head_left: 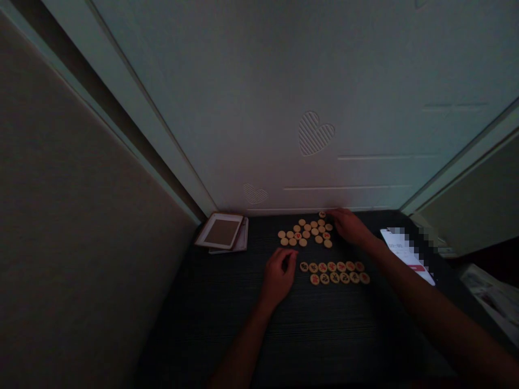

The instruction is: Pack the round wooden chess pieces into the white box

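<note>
Two rows of round wooden pieces (332,267) with red or black characters lie face up on the dark table (227,302). Behind them is a loose cluster of similar discs (307,227), mostly blank side up. My left hand (279,273) is at the left end of the rows, in front of the cluster, thumb and forefinger brought together; whatever may be between the fingertips is too small to make out. At the cluster's back right, my right hand (345,224) reaches in with its fingertips beside a piece with a black character (321,215); its grip is unclear.
A framed, tablet-like object (223,231) rests on another flat item at the back left. On the right lies a lit phone (405,254), partly pixelated. A pale panel with embossed hearts (314,132) rises behind the table.
</note>
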`<action>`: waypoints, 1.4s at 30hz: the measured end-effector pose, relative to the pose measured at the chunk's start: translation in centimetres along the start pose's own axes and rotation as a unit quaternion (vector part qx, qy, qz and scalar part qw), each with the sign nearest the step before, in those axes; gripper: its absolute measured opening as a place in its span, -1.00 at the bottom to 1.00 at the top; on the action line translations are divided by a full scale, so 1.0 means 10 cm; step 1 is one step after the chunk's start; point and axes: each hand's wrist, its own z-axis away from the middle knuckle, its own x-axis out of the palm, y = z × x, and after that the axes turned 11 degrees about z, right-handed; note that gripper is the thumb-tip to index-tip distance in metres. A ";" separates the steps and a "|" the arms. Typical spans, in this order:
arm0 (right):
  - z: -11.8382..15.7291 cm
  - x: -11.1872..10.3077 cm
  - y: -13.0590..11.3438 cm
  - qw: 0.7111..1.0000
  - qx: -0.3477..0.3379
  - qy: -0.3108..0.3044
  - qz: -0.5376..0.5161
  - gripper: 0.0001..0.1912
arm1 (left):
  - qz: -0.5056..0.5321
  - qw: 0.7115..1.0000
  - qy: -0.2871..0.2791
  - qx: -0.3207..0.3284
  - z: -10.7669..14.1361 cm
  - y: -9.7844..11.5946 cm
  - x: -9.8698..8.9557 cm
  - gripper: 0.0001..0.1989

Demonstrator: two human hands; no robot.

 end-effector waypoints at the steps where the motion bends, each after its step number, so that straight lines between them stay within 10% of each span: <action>1: -0.03 0.02 -0.03 1.000 -0.008 0.000 -0.006 -0.44 | -0.001 1.000 -0.001 -0.001 0.00 0.00 0.00 -0.82; 17: -0.13 -0.06 -0.02 0.997 0.045 0.023 -0.062 -0.80 | -0.008 1.000 -0.010 -0.014 0.00 0.03 -0.02 -0.81; 25: 0.77 -0.37 -0.47 0.984 0.065 0.063 -0.151 -0.68 | 0.004 1.000 -0.009 -0.008 0.00 0.00 -0.01 -0.82; 29: 1.30 -0.41 -0.80 0.943 0.138 0.037 -0.299 -0.69 | 0.005 1.000 -0.012 0.001 -0.01 0.00 0.00 -0.82; 35: 1.60 -0.37 -1.18 0.800 0.291 0.028 -0.524 -0.59 | -0.010 1.000 -0.014 0.008 -0.01 0.00 -0.01 -0.82; 42: 1.70 -0.36 -1.13 0.779 0.341 0.034 -0.526 -0.50 | -0.012 1.000 -0.010 0.009 -0.01 -0.03 0.00 -0.80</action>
